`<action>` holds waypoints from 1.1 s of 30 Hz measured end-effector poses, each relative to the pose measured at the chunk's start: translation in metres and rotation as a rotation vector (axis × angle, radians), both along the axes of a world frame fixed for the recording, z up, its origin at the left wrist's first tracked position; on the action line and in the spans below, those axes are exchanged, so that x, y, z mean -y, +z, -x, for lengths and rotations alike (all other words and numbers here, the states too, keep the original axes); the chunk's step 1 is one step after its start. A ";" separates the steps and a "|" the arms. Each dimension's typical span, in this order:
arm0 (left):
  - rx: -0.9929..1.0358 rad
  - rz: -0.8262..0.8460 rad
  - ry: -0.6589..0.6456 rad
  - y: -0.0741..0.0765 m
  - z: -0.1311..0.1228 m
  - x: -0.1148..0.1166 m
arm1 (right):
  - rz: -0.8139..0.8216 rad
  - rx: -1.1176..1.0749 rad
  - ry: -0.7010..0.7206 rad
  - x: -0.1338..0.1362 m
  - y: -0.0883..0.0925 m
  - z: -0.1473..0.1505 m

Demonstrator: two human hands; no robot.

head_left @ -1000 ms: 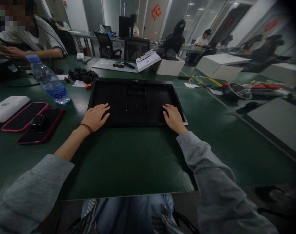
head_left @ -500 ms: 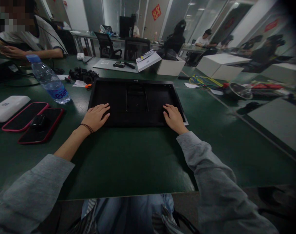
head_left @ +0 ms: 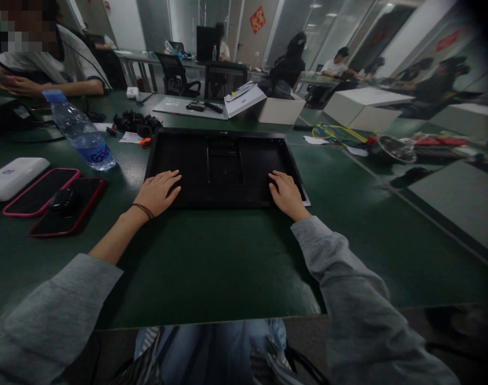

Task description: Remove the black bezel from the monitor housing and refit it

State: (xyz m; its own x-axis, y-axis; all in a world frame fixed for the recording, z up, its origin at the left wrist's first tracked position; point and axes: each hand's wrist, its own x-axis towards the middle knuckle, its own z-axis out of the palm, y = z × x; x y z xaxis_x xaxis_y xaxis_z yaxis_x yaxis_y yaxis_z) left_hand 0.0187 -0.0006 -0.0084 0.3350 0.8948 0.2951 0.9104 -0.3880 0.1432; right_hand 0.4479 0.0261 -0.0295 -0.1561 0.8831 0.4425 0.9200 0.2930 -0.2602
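Both of my hands lie palm down on the near edge of the black shell (head_left: 223, 160), a wide shallow housing that sits flat on the green table (head_left: 212, 256), straight ahead of me with its hollow side up. My left hand (head_left: 158, 191) rests on the near left corner, fingers loosely spread and holding nothing. My right hand (head_left: 286, 193) rests on the near right corner in the same way, flat and empty, fingertips just over the rim. As far as I can judge, the work is at an early point: the shell lies square on the table with no edge raised, nothing sits inside it but its own ribs, and I hold no tool or part. Whatever is to be done with it looks not yet begun. To the far left of the shell lies a heap of small black parts (head_left: 136, 123), well apart from my hands. Further left stand a water bottle (head_left: 81, 132), two red-edged phones (head_left: 41, 191) and a white power bank (head_left: 13, 176). A white box (head_left: 280, 109) sits beyond the far right corner.
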 end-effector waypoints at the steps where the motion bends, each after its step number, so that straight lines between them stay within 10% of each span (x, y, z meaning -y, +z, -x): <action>1: 0.000 0.002 0.000 0.000 0.000 0.000 | 0.002 0.005 0.000 0.000 0.000 0.000; 33: 0.094 -0.105 0.022 0.001 -0.003 0.003 | -0.133 -0.058 -0.021 -0.002 -0.001 -0.003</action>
State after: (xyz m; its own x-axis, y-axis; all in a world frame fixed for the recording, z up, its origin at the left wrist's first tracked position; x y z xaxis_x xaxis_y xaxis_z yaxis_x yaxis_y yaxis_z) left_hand 0.0216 -0.0037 -0.0072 0.2823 0.8640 0.4169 0.9031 -0.3859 0.1882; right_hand 0.4509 0.0282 -0.0300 -0.1093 0.8190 0.5633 0.9108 0.3095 -0.2732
